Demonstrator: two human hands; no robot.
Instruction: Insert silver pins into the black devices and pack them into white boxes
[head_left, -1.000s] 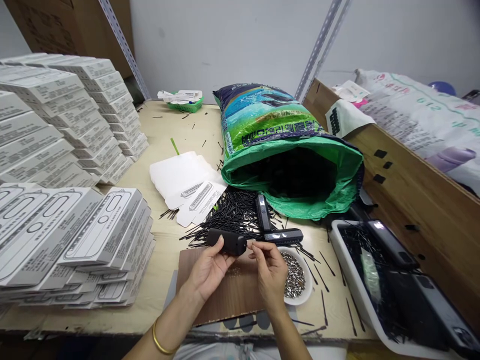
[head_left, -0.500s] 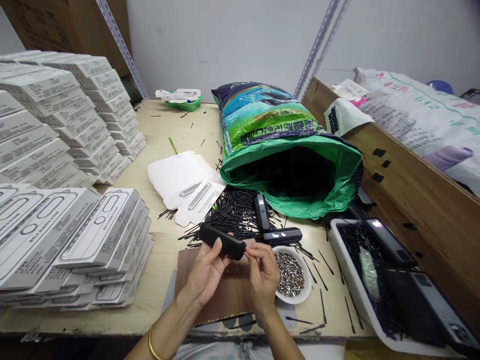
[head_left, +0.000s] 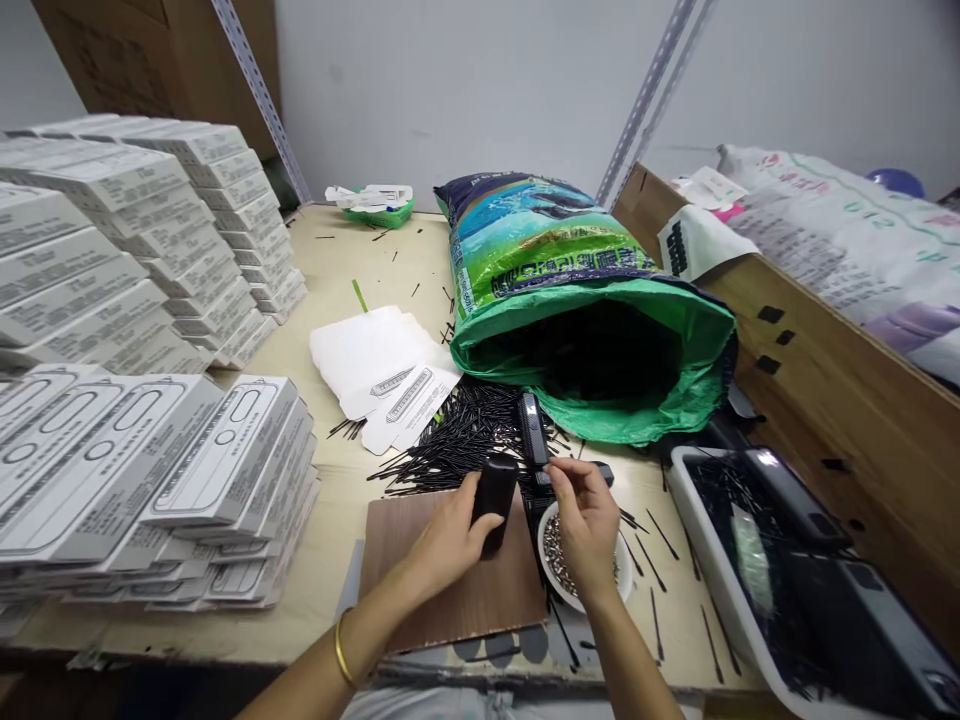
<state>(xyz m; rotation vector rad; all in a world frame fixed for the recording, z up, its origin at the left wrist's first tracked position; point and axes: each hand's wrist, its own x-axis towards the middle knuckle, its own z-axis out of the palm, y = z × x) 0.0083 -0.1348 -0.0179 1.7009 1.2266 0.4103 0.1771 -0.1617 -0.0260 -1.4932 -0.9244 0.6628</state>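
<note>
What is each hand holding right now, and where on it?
The left hand grips the black device around its lower half, upper end free. The right hand pinches something thin at its fingertips above the white bowl; what it is cannot be told.

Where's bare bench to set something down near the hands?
Free: tabletop between the box stacks and green sack, behind the white sheets; brown board under the left hand. Crowded: black sticks ahead of the hands, bowl under the right hand, tray beyond.
</note>
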